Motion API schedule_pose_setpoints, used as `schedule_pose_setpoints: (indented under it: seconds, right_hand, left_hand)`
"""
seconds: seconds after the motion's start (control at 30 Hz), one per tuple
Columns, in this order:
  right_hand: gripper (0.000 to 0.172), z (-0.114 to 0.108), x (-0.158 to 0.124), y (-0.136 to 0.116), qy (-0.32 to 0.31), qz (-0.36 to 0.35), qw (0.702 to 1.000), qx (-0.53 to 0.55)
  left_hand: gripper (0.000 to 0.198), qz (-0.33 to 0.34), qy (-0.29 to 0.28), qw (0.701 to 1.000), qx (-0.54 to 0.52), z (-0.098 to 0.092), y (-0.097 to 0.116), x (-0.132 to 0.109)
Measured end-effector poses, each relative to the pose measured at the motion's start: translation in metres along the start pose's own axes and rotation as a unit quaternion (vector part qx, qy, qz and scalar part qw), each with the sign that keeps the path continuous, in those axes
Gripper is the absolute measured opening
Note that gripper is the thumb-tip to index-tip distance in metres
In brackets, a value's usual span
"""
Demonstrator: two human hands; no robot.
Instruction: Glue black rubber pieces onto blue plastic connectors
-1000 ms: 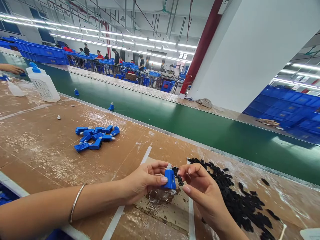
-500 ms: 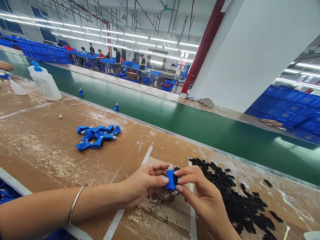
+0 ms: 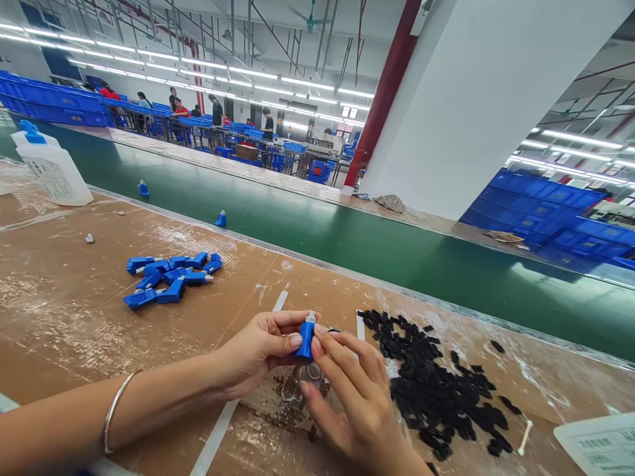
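A small blue plastic part (image 3: 306, 338) with a pale tip stands upright between the thumb and fingers of my left hand (image 3: 268, 347). My right hand (image 3: 350, 383) touches the blue part's right side with its fingertips, its thumb held apart below. Beneath my hands lies a clear round object (image 3: 310, 374) on a stained board, partly hidden. To the left is a pile of similar blue parts (image 3: 171, 277). Many small black pieces (image 3: 436, 383) are heaped to the right of my hands.
Beyond the cardboard-covered table (image 3: 64, 317) runs a green conveyor belt (image 3: 278, 218) carrying two blue parts (image 3: 221, 219). A white bottle (image 3: 52, 168) stands at the left. A swab (image 3: 524, 436) and a labelled white object (image 3: 600, 439) lie right. People work in the background.
My right thumb has come off the blue part and its fingers have straightened along the part's side. The view has shifted right, bringing the labelled white object further into sight.
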State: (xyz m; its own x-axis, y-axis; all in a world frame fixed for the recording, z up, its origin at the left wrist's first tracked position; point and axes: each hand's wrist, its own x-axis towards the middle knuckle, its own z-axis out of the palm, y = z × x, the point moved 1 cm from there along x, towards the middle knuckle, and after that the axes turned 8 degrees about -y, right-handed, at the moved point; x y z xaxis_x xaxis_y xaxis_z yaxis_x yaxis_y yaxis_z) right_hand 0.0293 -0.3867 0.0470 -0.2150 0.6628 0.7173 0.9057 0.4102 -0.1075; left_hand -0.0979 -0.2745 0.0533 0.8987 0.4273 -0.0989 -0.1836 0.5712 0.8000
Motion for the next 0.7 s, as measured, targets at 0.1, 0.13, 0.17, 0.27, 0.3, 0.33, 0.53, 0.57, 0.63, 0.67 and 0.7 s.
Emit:
schedule_pose_setpoints:
  seconds: [0.1,0.13,0.17,0.27,0.3,0.33,0.53,0.57,0.63,0.67,0.7]
  right_hand:
    - [0.035,-0.002,0.002,0.005,-0.005,0.007,1.0,0.03]
    - [0.034,-0.004,0.002,0.01,-0.015,0.015,0.999,0.047]
    - [0.033,-0.006,0.002,0.017,-0.024,0.032,0.998,0.058]
    - [0.028,-0.015,-0.006,0.052,-0.052,0.15,0.987,0.008]
    - [0.027,-0.018,-0.01,0.066,-0.073,0.203,0.976,-0.036]
    - [0.025,-0.019,-0.014,0.079,-0.094,0.229,0.967,-0.055]
    - [0.019,-0.011,-0.034,0.113,-0.208,0.282,0.931,-0.1]
    - [0.02,-0.009,-0.035,0.113,-0.222,0.289,0.926,-0.104]
    - [0.023,-0.007,-0.034,0.112,-0.244,0.303,0.915,-0.108]
    - [0.022,-0.006,-0.034,0.112,-0.253,0.31,0.91,-0.11]
    - [0.021,-0.006,-0.033,0.113,-0.262,0.316,0.905,-0.111]
  left_hand:
    - [0.037,-0.006,-0.016,1.0,0.003,-0.001,0.0,0.003]
    - [0.038,-0.008,-0.02,1.0,0.004,-0.001,0.001,0.004]
    - [0.04,-0.006,-0.022,1.0,0.011,-0.002,0.003,0.006]
    - [0.043,0.039,0.024,0.993,0.112,-0.009,0.017,0.015]
    - [0.042,0.069,0.064,0.978,0.188,-0.014,0.024,0.018]
    - [0.04,0.097,0.112,0.945,0.293,-0.021,0.032,0.021]
    - [0.034,0.107,0.252,0.686,0.674,-0.07,0.063,0.026]
    - [0.036,0.105,0.254,0.682,0.678,-0.076,0.064,0.025]
    - [0.035,0.1,0.257,0.666,0.693,-0.083,0.06,0.025]
    - [0.031,0.096,0.254,0.658,0.703,-0.085,0.056,0.026]
    - [0.025,0.094,0.238,0.647,0.718,-0.086,0.051,0.027]
